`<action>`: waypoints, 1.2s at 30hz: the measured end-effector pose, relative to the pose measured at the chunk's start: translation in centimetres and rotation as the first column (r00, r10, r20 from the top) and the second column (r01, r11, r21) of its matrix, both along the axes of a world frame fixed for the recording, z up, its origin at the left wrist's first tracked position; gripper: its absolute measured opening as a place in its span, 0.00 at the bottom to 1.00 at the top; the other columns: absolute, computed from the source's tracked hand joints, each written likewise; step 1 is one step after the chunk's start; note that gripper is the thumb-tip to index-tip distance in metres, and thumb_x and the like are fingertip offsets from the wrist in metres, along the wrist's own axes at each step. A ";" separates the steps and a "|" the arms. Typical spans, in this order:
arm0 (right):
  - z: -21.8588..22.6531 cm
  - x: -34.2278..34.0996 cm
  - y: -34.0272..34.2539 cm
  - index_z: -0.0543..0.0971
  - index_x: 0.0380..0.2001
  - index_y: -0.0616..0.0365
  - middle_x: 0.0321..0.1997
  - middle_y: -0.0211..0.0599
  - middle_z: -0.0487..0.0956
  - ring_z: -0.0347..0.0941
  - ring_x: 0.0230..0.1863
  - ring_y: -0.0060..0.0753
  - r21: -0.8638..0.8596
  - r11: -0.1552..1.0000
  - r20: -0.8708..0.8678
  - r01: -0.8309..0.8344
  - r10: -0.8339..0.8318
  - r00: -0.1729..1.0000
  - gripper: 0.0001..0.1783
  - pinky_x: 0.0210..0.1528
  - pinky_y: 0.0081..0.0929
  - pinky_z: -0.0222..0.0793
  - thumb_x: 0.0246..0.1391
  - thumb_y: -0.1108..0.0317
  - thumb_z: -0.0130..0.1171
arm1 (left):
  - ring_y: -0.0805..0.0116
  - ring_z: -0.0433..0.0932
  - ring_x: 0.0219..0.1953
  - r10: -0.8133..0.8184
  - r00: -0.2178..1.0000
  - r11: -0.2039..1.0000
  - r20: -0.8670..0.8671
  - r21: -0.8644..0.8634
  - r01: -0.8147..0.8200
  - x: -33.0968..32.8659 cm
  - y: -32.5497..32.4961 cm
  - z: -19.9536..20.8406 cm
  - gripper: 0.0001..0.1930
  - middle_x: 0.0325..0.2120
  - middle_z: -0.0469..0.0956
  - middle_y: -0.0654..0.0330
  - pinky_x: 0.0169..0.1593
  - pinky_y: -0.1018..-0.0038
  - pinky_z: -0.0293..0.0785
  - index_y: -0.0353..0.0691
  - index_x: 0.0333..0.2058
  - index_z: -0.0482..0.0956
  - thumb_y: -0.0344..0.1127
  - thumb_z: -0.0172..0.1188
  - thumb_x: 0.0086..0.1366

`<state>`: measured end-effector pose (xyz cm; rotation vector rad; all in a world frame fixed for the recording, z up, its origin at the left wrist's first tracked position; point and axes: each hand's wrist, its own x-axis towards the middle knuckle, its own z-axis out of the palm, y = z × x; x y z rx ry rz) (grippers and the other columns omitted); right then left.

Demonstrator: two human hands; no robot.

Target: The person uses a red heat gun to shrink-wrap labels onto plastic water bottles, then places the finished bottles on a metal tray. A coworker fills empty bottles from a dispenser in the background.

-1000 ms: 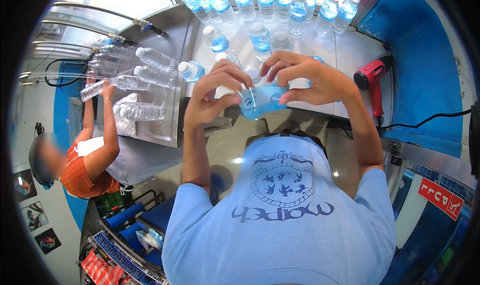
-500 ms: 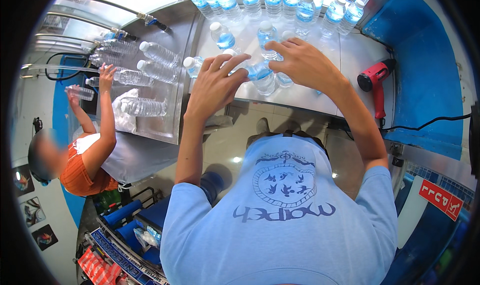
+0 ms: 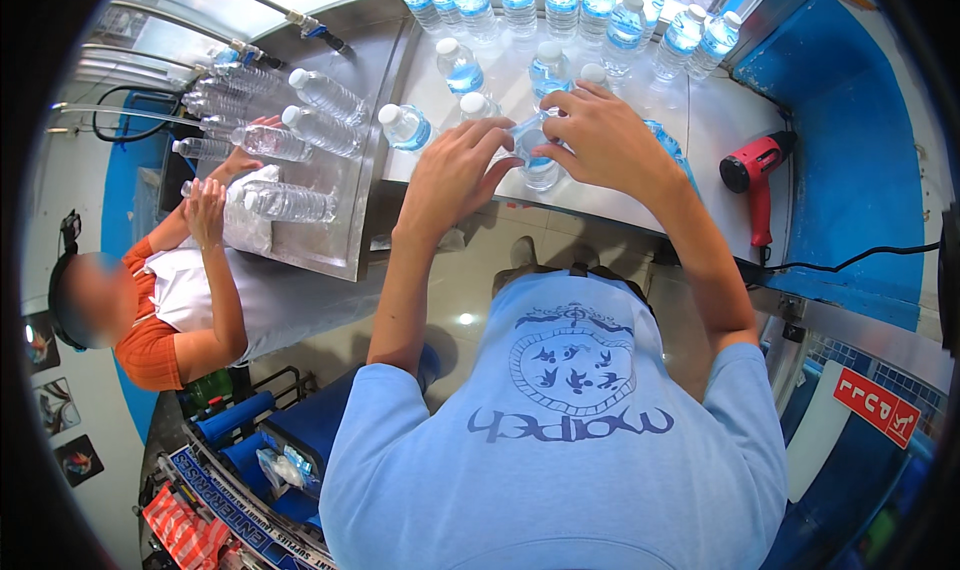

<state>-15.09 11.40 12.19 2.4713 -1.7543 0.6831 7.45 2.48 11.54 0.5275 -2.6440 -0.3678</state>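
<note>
Between my two hands, in front of the standing bottles, is a thin clear-blue plastic label sleeve (image 3: pixel 530 135). My left hand (image 3: pixel 452 168) pinches its left side with the fingertips, and my right hand (image 3: pixel 608 142) grips its right side. Just below the sleeve shows the lower part of a clear water bottle (image 3: pixel 542 176); whether the sleeve is around it I cannot tell. Left of my left hand a labelled bottle (image 3: pixel 405 128) leans in view. Beyond my fingers stand a bottle with a blue label (image 3: pixel 461 67) and another labelled bottle (image 3: pixel 549 69). More blue sleeves (image 3: pixel 668 148) lie partly hidden behind my right wrist.
A row of labelled bottles (image 3: pixel 561 6) lines the counter's far edge. A red heat gun (image 3: pixel 757 165) lies at right, its black cord (image 3: pixel 860 260) trailing off. On the left, a steel worktop (image 3: pixel 345 205) carries several unlabelled bottles (image 3: pixel 322 130), where a co-worker in an orange top (image 3: pixel 150 345) handles them.
My hands have come closer together, with the sleeve now stretched between their fingertips. The co-worker's hands have moved from a raised bottle down to bottles on the steel worktop.
</note>
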 end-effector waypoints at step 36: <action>-21.8 -14.5 12.0 0.78 0.54 0.55 0.51 0.47 0.78 0.77 0.51 0.51 0.316 0.563 0.012 0.764 -0.807 0.590 0.23 0.57 0.46 0.69 0.56 0.66 0.68 | 0.52 0.76 0.63 0.525 0.751 0.744 -0.400 0.645 -0.176 -4.6 5.9 -14.2 0.41 0.61 0.76 0.48 0.63 0.63 0.74 0.38 0.66 0.68 0.30 0.78 0.54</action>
